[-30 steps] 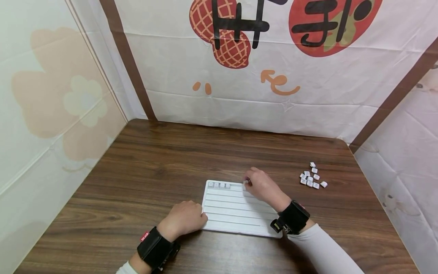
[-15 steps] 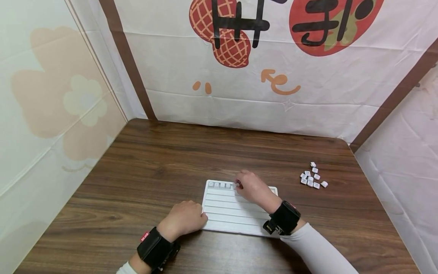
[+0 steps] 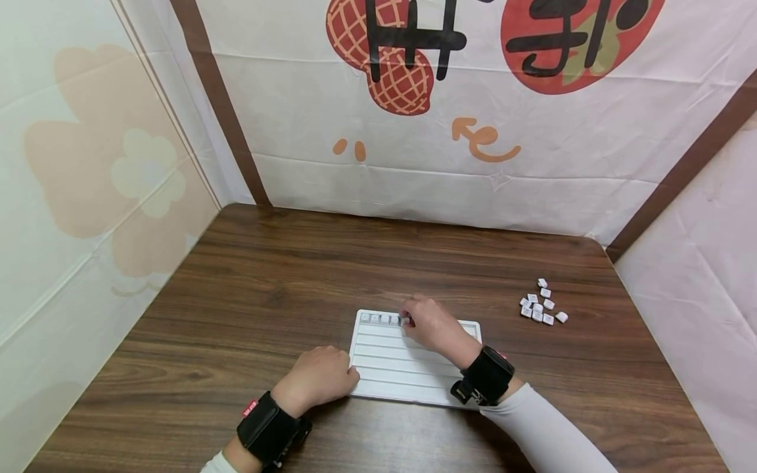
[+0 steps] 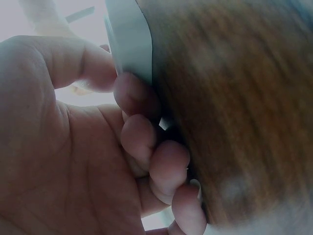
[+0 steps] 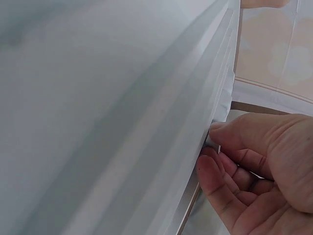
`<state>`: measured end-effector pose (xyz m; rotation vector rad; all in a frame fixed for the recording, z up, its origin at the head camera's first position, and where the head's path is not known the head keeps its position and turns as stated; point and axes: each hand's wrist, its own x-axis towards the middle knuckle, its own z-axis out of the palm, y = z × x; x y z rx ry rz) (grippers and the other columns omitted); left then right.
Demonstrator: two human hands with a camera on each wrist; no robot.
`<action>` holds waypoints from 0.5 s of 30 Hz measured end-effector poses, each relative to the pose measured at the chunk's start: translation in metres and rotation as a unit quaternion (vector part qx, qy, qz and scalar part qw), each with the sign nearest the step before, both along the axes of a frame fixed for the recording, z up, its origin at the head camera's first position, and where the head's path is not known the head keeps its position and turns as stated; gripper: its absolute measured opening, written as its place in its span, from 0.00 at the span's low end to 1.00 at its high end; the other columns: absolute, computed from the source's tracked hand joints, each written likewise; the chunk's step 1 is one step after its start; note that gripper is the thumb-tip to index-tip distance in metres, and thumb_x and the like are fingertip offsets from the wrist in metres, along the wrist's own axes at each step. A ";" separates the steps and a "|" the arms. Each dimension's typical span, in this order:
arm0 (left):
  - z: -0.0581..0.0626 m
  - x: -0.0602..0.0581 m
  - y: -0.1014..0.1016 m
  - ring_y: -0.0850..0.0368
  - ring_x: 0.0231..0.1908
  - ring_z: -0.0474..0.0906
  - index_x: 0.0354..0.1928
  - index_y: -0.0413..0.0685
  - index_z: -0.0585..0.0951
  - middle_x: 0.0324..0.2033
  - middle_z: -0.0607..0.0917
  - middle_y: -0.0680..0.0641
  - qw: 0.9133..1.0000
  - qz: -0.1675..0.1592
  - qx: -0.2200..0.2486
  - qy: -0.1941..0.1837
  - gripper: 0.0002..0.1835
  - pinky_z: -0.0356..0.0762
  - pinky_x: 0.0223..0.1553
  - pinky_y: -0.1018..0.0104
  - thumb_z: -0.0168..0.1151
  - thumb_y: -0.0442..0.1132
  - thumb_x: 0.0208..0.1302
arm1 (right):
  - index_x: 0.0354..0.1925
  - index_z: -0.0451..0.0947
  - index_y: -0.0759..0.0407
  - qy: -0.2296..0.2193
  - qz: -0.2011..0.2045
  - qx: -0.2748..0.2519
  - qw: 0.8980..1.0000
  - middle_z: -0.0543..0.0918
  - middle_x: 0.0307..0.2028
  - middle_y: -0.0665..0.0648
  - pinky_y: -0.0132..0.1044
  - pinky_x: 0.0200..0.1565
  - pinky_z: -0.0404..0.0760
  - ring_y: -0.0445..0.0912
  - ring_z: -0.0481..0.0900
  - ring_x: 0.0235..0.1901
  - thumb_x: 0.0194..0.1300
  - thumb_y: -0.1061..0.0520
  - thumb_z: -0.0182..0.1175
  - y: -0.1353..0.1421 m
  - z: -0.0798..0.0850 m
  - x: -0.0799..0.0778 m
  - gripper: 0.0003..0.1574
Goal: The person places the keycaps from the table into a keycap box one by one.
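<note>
A white ridged board (image 3: 402, 368) lies on the brown wooden table, with several small white tiles (image 3: 375, 318) lined up at the left of its top row. My left hand (image 3: 322, 374) grips the board's near left corner; in the left wrist view the thumb and index finger meet at its edge, the other fingers curled against the table. My right hand (image 3: 434, 325) pinches a small white tile (image 5: 212, 145) between thumb and fingertips at the top row, just right of the lined-up tiles. Its fingers partly hide that tile.
A loose cluster of several small white tiles (image 3: 537, 309) lies on the table (image 3: 284, 276) to the right of the board. A printed white cloth (image 3: 414, 177) hangs behind the table, and more cloth stands at both sides.
My right hand has moved left along the board's top row with the tile, up to the lined-up tiles. The left hand stays on the corner.
</note>
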<state>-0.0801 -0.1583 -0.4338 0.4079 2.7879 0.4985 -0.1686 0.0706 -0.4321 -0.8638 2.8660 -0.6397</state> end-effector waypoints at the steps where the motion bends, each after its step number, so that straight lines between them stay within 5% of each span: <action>1: 0.000 0.000 0.000 0.54 0.21 0.65 0.16 0.49 0.72 0.19 0.72 0.50 1.000 0.000 0.000 -0.001 0.16 0.65 0.23 0.57 0.53 0.41 0.63 | 0.42 0.83 0.60 0.003 0.002 0.001 1.000 0.79 0.38 0.54 0.37 0.36 0.76 0.41 0.75 0.33 0.63 0.64 0.66 0.000 0.000 0.000 0.08; 15: 0.001 0.000 0.001 0.54 0.23 0.68 0.17 0.48 0.73 0.20 0.73 0.49 1.000 0.004 -0.001 -0.012 0.16 0.68 0.26 0.56 0.54 0.41 0.63 | 0.43 0.83 0.59 0.000 0.008 -0.019 1.000 0.80 0.39 0.53 0.36 0.37 0.77 0.41 0.77 0.35 0.64 0.65 0.64 0.001 0.001 0.001 0.08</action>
